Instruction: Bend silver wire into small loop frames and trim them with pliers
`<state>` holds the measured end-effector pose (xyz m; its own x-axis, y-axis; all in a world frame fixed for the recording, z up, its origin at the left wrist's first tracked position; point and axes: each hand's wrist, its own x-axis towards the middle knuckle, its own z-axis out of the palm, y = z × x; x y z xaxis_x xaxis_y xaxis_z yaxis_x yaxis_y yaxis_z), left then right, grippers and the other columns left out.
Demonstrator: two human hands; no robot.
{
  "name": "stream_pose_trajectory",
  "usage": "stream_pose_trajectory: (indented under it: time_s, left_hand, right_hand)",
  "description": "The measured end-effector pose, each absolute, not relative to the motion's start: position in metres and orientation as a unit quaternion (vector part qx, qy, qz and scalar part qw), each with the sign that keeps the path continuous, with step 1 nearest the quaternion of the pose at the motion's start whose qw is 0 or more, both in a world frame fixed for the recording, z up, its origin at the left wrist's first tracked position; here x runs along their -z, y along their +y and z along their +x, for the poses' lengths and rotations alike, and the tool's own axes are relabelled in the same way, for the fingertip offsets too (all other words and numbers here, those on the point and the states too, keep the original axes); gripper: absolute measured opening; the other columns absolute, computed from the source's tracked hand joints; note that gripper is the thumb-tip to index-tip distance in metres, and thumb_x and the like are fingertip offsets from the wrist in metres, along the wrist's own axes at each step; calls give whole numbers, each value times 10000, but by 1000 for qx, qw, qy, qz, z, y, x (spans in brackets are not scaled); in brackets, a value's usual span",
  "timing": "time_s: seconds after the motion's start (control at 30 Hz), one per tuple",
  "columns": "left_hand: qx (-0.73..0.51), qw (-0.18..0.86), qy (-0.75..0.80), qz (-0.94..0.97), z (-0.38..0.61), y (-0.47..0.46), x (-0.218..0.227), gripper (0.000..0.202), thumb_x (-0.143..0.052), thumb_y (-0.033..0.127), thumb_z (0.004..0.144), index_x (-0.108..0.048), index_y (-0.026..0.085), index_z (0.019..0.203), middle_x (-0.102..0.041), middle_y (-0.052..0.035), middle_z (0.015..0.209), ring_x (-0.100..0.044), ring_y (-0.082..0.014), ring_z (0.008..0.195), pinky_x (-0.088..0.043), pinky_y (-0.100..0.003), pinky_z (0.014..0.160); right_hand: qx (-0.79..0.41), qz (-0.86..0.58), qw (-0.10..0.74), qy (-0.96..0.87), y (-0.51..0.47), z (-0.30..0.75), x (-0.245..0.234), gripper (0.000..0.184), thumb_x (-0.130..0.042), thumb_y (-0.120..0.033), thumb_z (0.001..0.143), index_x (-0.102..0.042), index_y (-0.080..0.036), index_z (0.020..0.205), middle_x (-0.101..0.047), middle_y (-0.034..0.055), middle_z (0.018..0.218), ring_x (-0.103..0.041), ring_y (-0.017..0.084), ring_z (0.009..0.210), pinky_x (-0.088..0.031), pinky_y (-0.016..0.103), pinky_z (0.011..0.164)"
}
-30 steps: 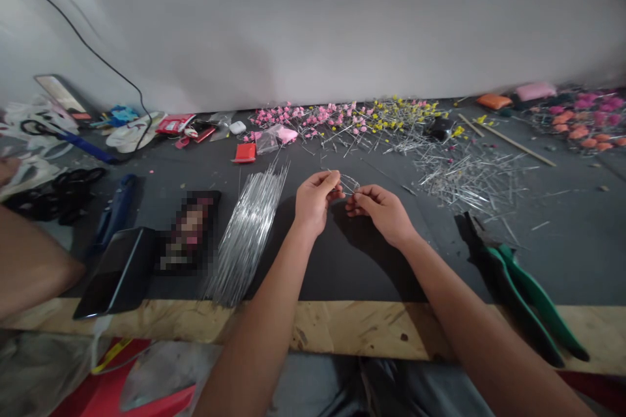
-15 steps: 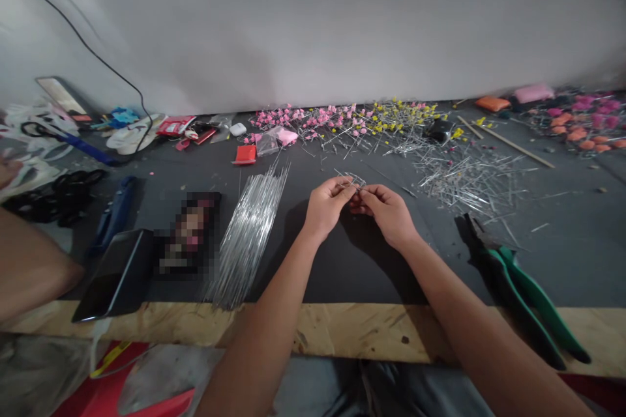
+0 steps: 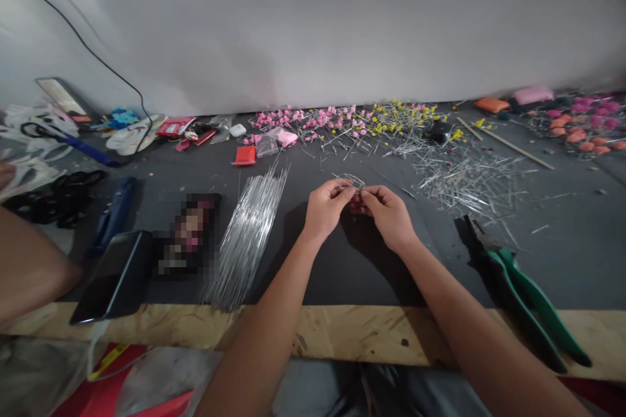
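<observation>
My left hand (image 3: pixel 327 207) and my right hand (image 3: pixel 385 210) meet over the dark table covering, fingertips almost touching. Between them they pinch a thin piece of bent wire (image 3: pixel 353 180), which curves up above my thumbs. Its lower part is hidden by my fingers. To the left of my left forearm lies a bundle of straight silver wires (image 3: pixel 252 228). A loose pile of short cut wires (image 3: pixel 472 184) is spread beyond my right hand. Pliers with green handles (image 3: pixel 525 300) rest beside my right forearm, jaws pointing away from me.
Wire stems with pink tips (image 3: pixel 313 120) and yellow tips (image 3: pixel 403 118) line the wall. A phone (image 3: pixel 115 277), a blue stapler-like tool (image 3: pixel 113 215) and a pixelated dark object (image 3: pixel 188 234) lie left. Another person's arm (image 3: pixel 34 267) reaches in there. A wooden stick (image 3: pixel 518 148) lies back right.
Both hands stay in nearly the same place, still pinching the wire. The curved wire above the fingers has shifted slightly. The other person's arm has drawn a little to the left.
</observation>
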<state>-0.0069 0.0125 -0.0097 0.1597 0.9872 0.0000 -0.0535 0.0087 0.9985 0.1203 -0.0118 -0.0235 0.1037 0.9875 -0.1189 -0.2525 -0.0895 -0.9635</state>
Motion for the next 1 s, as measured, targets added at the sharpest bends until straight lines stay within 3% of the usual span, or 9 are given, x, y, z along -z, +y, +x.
stream_pose_trajectory:
  time_s: [0.37,0.6,0.83,1.0]
  left_hand:
    - [-467,550,445,531,-6,11,7,184,-626,301,719,-631,168,846,-667,-27,762,-625,-145,738,-476,-276,725]
    - [-495,603,414,469,-6,10,2,307,-633,311,722,-601,182,998,-676,-52,876,-624,-151,822,-480,-297,772]
    - [-551,603,417,399,-8,15,6,232,-644,358,700,-649,148,800,-644,-35,774,-594,-127,723,-473,-260,669]
    - [-565,614,409,370,-9,18,5,222,-674,338,669,-642,137,757,-626,-20,694,-568,-105,623,-442,-242,605]
  right_hand:
    - [-539,-496,574,-368,-13,119,22,175,-618,-366,723,-582,-201,768,-632,-3,692,-610,130,641,-521,278,616]
    - [-547,-485,583,-354,-12,120,22,153,-617,-343,737,-576,-200,770,-620,-6,701,-604,127,634,-517,273,610]
    - [-563,-481,569,-358,-12,118,20,168,-630,-347,727,-583,-192,769,-612,-13,688,-606,127,635,-524,277,617]
    - [-592,-460,552,-365,-11,120,19,184,-646,-354,707,-598,-189,774,-636,-8,711,-611,129,645,-520,291,643]
